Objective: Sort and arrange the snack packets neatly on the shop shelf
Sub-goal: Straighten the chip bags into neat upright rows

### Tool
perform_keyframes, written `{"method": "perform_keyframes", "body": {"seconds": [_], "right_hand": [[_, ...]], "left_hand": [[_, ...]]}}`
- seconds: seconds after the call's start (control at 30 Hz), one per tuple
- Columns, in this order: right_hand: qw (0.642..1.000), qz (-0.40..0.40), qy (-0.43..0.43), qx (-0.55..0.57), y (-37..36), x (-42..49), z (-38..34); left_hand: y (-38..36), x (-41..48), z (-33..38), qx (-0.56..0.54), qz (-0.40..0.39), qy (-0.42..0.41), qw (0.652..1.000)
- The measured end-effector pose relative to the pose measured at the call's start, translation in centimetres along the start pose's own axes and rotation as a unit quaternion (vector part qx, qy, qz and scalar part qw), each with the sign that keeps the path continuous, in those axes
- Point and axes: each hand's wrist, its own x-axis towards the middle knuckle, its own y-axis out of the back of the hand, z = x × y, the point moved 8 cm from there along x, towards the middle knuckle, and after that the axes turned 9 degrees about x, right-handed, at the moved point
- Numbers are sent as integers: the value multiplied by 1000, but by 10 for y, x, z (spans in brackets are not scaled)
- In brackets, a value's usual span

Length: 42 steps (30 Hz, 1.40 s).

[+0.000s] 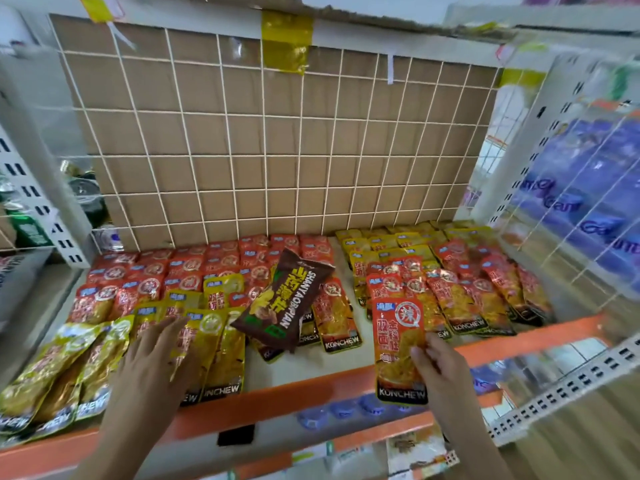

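Observation:
My right hand (437, 361) grips a red Konchew packet (398, 337) by its lower right side, held upright above the shelf's front edge. My left hand (152, 355) lies with straight fingers on the yellow packets (211, 344) at the front left. A brown Shanyaobopian packet (285, 301) lies slanted across the red and yellow packets in the middle. Red packets (194, 268) fill the back left in rows. More red packets (485, 292) lean at the right, with yellow ones (408, 237) behind them.
The shelf has an orange front lip (294, 393) and a wire grid over cardboard (277, 147) at the back. A wire side panel (571, 216) closes the right, with purple packs beyond. White perforated uprights stand at both sides. Lower shelves hold other goods.

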Motion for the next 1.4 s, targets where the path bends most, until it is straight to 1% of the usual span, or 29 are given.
{"method": "perform_keyframes", "body": {"seconds": [0.1, 0.2, 0.33, 0.4, 0.57, 0.63, 0.77, 0.9, 1.03, 1.1, 1.23, 1.33, 1.4], "right_hand": [[1000, 20, -8, 10, 8, 7, 2], [999, 43, -4, 0, 20, 17, 3], [993, 114, -15, 16, 47, 28, 5], [989, 147, -15, 8, 63, 34, 4], [982, 181, -24, -42, 96, 56, 20], [978, 198, -32, -54, 108, 68, 29], [978, 180, -51, -93, 117, 96, 39], [983, 127, -68, -112, 112, 121, 47], [972, 91, -41, -213, 112, 131, 44], [965, 83, -18, -249, 116, 133, 44], [958, 60, 22, -278, 119, 134, 46], [955, 58, 15, -290, 120, 134, 51], [952, 63, 26, -298, 120, 135, 48]], "left_hand": [[6, 11, 16, -21, 6, -45, 999], [6, 32, 32, -47, 5, -56, 997], [-3, 56, 60, -59, 4, -106, 993], [-9, 66, 71, -68, -4, -112, 991], [-28, 76, 91, -108, -50, -121, 986], [-35, 79, 100, -102, -59, -125, 985], [-45, 82, 116, -64, -95, -107, 988], [-48, 84, 124, -62, -128, -50, 989], [-47, 86, 132, -44, -112, -22, 993], [-49, 86, 135, -29, -120, -10, 992], [-55, 82, 134, -20, -122, 15, 992], [-56, 79, 131, 18, -107, 25, 994], [-57, 76, 132, 53, -101, 22, 993]]}}
